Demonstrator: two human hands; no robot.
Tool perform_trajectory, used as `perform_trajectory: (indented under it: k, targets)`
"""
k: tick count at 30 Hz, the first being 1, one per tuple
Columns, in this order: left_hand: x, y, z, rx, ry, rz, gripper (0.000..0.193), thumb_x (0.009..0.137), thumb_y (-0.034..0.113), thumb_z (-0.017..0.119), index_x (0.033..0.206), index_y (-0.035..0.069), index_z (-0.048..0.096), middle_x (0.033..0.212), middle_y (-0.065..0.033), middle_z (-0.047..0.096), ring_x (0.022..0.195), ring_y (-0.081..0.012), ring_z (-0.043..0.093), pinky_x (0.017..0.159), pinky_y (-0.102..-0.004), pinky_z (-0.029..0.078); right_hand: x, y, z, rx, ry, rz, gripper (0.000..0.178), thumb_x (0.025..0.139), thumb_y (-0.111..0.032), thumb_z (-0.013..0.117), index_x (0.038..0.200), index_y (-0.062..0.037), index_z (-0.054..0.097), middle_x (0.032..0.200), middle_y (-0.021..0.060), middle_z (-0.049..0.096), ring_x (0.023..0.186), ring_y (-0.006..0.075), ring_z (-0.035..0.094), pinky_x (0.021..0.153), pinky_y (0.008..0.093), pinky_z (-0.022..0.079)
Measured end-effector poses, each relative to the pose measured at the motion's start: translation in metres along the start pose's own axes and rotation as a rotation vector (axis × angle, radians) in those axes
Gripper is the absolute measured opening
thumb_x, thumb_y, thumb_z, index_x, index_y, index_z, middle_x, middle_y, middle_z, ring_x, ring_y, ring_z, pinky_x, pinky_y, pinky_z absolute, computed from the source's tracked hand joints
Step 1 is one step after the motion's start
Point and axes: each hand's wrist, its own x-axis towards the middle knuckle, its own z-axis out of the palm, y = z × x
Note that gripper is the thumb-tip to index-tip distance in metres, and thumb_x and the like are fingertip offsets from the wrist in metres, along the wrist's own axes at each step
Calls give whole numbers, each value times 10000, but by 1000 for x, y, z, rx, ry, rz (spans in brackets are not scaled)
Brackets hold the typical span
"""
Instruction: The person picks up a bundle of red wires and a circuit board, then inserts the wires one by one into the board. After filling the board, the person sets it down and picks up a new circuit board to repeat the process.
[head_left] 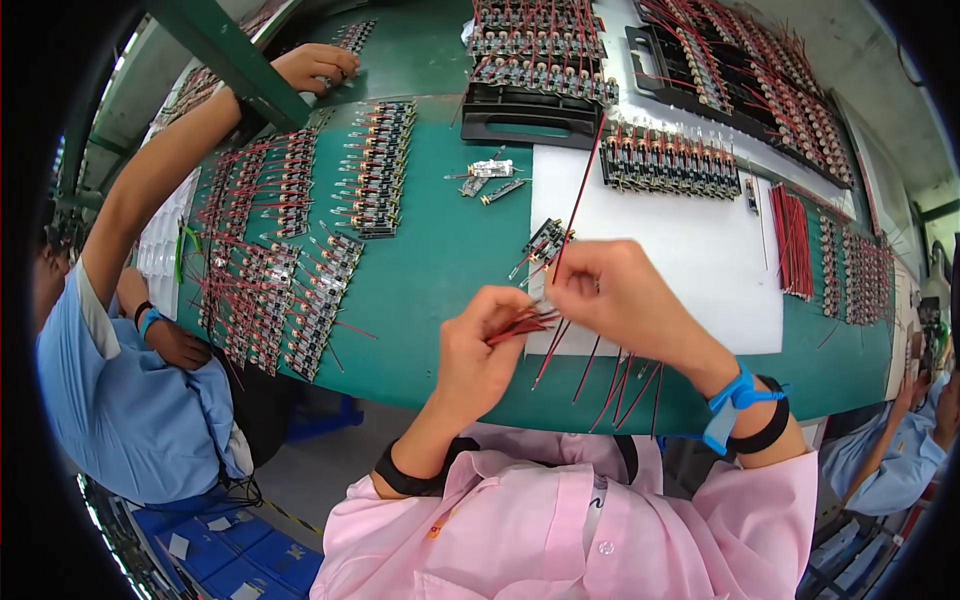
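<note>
My left hand (475, 345) is closed around a small bundle of red wires (522, 327), just over the near edge of a white sheet (690, 245). Close beside it, my right hand (620, 295) pinches a long red wire (587, 170) that slants up and away past the fingers. The fingertips of both hands nearly meet, and what lies between them is partly hidden. Just beyond them sits a small circuit board (546, 238) at the sheet's left edge. Several loose red wires (625, 385) stick out over the table edge under my right hand.
A row of wired circuit boards (670, 160) stands on the sheet, with a stack of red wires (792, 240) to the right. Black trays (530, 118) of boards are behind. More board rows (375, 170) cover the left side, where a co-worker's hand (315, 68) reaches in.
</note>
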Motion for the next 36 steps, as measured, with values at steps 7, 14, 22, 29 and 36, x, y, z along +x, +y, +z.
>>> perform_trajectory:
  k: [7, 14, 22, 29, 36]
  targets:
    - [-16, -15, -27, 41, 71, -59, 140, 810, 126, 469, 729, 13, 490, 611, 37, 433, 514, -6, 317, 455, -157, 242, 30, 55, -25, -85, 190, 89, 106, 645, -54, 541, 595, 35, 511, 499, 18, 463, 471, 60, 407, 439, 213, 340]
    - [-21, -20, -28, 76, 86, -48, 164, 814, 151, 477, 722, 16, 486, 623, 25, 456, 504, -13, 318, 451, -163, 247, 31, 57, -19, -142, 171, 178, 124, 624, -78, 542, 583, 36, 514, 501, 20, 469, 469, 68, 421, 441, 226, 347]
    - [-21, -21, -30, 108, 67, 15, 164, 806, 151, 503, 727, 8, 491, 613, 15, 479, 497, -17, 336, 444, -162, 265, 32, 57, -16, -155, 175, 176, 122, 631, -75, 541, 593, 38, 517, 503, 18, 465, 480, 70, 425, 450, 223, 351]
    - [-20, -24, -31, 115, 71, 76, 126, 794, 108, 525, 735, -2, 506, 568, 13, 478, 476, -19, 367, 424, -155, 292, 32, 58, -15, -170, 199, 180, 121, 641, -76, 540, 603, 37, 517, 507, 13, 462, 483, 65, 420, 451, 219, 351]
    - [-21, -20, -30, 99, 62, -20, 202, 810, 188, 498, 707, 16, 480, 641, 11, 496, 519, -18, 333, 459, -169, 256, 32, 60, -14, -170, 205, 177, 120, 644, -75, 538, 600, 35, 517, 504, 11, 458, 480, 62, 414, 449, 217, 348]
